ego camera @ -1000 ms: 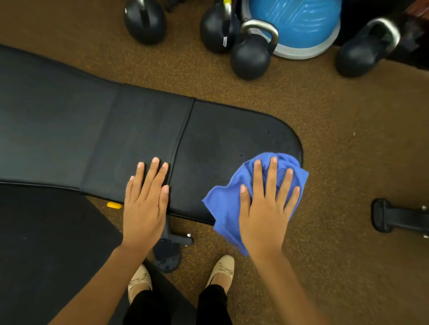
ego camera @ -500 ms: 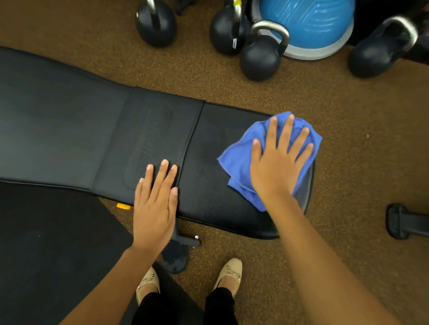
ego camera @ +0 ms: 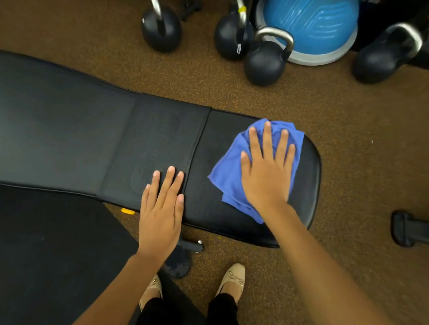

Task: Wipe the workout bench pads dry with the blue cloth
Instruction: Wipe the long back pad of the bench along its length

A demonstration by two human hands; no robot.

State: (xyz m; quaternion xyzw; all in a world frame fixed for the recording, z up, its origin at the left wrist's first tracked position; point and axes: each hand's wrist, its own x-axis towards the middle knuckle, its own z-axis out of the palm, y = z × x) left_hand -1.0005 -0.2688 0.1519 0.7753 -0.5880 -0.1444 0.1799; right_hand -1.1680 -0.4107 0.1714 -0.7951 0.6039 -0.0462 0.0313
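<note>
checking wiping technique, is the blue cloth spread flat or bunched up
Bunched up: the blue cloth shows overlapping folds and layered edges under the flat right hand, on the bench's end pad.

Long bench (ego camera: 57, 129) pad left of the seam lies unobstructed. Left hand (ego camera: 162, 214) lies flat at the seam, near edge. Kettlebells (ego camera: 264, 66) crowd the floor (ego camera: 363, 148) beyond the far edge; open floor past the bench's right end.
</note>
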